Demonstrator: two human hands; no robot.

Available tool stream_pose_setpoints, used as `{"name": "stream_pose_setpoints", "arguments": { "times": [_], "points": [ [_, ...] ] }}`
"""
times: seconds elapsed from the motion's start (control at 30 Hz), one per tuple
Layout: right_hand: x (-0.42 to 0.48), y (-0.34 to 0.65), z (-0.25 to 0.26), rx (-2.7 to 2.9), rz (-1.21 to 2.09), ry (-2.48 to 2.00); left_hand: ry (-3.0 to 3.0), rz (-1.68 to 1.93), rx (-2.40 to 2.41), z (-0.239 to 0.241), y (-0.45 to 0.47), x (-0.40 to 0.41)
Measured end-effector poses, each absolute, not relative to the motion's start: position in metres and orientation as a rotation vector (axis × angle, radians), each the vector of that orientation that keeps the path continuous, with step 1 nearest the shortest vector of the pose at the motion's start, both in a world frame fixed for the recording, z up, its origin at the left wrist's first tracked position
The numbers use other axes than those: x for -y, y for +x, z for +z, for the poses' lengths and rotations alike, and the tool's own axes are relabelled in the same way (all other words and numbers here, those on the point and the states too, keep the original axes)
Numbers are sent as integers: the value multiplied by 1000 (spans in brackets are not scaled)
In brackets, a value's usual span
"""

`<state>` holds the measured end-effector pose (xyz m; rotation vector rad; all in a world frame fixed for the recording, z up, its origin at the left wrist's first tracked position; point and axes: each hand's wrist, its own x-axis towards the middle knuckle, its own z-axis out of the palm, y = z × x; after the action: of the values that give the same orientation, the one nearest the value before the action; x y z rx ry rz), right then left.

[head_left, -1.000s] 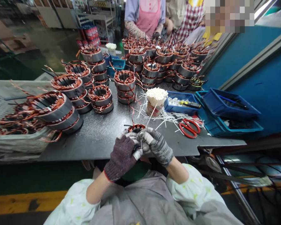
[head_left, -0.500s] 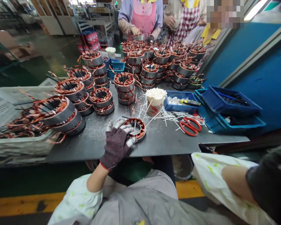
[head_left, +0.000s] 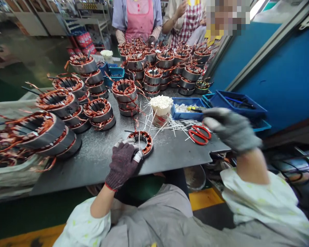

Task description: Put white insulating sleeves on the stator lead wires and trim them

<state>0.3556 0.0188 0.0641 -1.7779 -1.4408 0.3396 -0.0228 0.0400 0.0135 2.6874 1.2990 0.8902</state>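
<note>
My left hand (head_left: 125, 159), in a dark purple knitted glove with whitish fingertips, holds the near left side of a small copper-wound stator (head_left: 149, 144) flat on the table. A thin white stick (head_left: 139, 140) stands across its opening, and a dark lead sticks out at the back. My right hand (head_left: 230, 128), in a grey glove, is blurred over the right end of a yellow-and-black tool (head_left: 194, 108) on the blue tray (head_left: 186, 116). Whether its fingers grip the tool is unclear. Red-handled scissors (head_left: 199, 134) lie just left of and below that hand.
A tub of white sticks (head_left: 161, 118) stands behind the stator, with loose sticks scattered beside it. Stacked stators (head_left: 127, 89) line the back and left. A pale crate (head_left: 18, 168) sits at left, blue bins (head_left: 234, 103) at right. Co-workers (head_left: 139, 20) stand across the table.
My right hand has come from the far lower right up to the tool at the blue tray. My left hand stays on the stator. The view has turned slightly right.
</note>
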Motion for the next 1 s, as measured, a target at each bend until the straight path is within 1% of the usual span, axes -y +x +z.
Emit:
{"name": "stream_pose_setpoints", "arguments": {
  "times": [0.07,0.1,0.17,0.3,0.43,0.57,0.63,0.7,0.77,0.83,0.9,1.0],
  "points": [
    [-43,364,56,1541,348,-2268,2689,856,-1313,14,-22,-40],
    [-54,366,49,1566,383,-2439,2684,856,-1315,14,-22,-40],
    [-69,370,33,1569,479,-2504,2668,886,-1313,13,-23,-40],
    [-61,386,13,1525,557,-2370,2655,953,-1292,10,-25,-40],
    [-17,398,5,1379,660,-2042,2624,979,-1227,9,-25,-40],
    [15,373,-9,1149,837,-1636,2574,933,-1260,9,-22,-39],
    [19,347,-14,1155,924,-1579,2556,886,-1290,10,-23,-39],
    [17,320,-17,1338,834,-1662,2549,863,-1290,11,-26,-39],
    [13,294,-18,1609,609,-1735,2531,851,-1265,13,-32,-38],
    [9,275,-21,1835,425,-1704,2496,832,-1247,14,-38,-37],
    [6,262,-25,1967,347,-1606,2466,822,-1249,15,-42,-34],
    [0,250,-30,2056,354,-1437,2454,860,-1242,15,-46,-31]
  ]
}}
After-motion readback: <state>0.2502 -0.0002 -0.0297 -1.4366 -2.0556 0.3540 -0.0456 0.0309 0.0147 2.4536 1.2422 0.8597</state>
